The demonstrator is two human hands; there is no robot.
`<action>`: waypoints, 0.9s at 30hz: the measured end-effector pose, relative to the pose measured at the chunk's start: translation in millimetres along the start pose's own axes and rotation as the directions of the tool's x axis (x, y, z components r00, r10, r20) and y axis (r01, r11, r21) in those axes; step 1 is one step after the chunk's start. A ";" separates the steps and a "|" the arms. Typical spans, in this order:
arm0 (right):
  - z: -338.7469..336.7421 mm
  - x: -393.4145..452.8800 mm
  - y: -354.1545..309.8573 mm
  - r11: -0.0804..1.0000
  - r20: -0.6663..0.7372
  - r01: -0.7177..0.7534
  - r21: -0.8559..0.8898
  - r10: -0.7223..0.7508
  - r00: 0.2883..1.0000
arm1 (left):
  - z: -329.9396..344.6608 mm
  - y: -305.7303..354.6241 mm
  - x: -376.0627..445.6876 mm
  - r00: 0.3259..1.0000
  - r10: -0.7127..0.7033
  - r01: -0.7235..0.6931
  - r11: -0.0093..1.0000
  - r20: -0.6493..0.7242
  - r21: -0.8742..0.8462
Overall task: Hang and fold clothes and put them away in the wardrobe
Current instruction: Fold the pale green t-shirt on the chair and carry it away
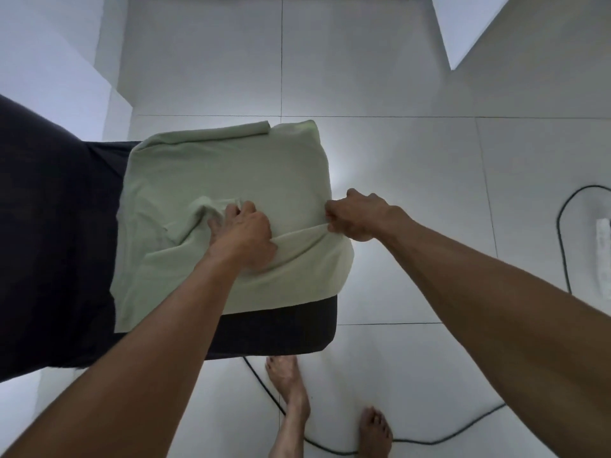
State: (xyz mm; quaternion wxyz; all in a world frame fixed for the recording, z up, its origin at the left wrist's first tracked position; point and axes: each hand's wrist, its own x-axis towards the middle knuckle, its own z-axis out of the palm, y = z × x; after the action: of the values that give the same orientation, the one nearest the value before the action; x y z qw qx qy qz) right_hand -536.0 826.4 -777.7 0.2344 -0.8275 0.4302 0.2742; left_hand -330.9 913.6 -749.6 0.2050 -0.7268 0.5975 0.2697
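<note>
Pale glossy floor tiles (380, 77) fill the room, and a black cable (562, 246) snakes across them on the right toward a white power strip (603, 246). In the middle stands a dark padded stool (281, 328) joined to a dark sofa (49, 242) on the left, serving as the folding surface. Spread over the stool lies the pale green garment (231, 170), already doubled into a rough square, with a rolled edge along its far side.

The person stands barefoot at the near side, leaning over it. The left hand (243, 234) sits on the middle of the cloth, its fingers curled into a bunched ridge of fabric, likely to anchor the layers so they do not slide. The right hand (355, 214) pinches the garment's right edge in a closed grip, drawing a taut crease across toward the left hand. I judge this to be a fold in progress, the edge about to be carried over; the wardrobe is not in sight.
</note>
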 end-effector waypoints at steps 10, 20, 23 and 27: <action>14.3 -26.2 -72.4 0.965 -0.440 0.099 0.244 0.019 0.898 | 32.9 -3.3 -32.0 0.797 -0.147 -0.108 0.919 -0.586 -0.378; -20.8 30.2 -180.9 0.951 -0.356 0.149 0.271 -0.044 0.933 | 94.1 -92.3 -66.0 0.757 -0.504 0.185 0.776 -0.416 -0.603; -32.9 54.3 -198.1 0.978 -0.258 0.087 0.188 -0.036 0.965 | 96.3 -107.1 -61.9 0.784 -0.439 0.126 0.805 -0.438 -0.580; -49.6 77.3 -201.6 0.881 -0.234 0.026 0.473 0.097 0.967 | 96.9 -117.0 -61.2 0.807 -0.418 0.102 0.793 -0.416 -0.600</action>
State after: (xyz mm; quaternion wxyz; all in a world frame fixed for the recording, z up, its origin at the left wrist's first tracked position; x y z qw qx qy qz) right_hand -317.0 855.2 -761.0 0.3675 -0.7653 0.5252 0.0588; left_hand -239.2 1043.7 -788.1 -0.1489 -0.8775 0.4158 0.1869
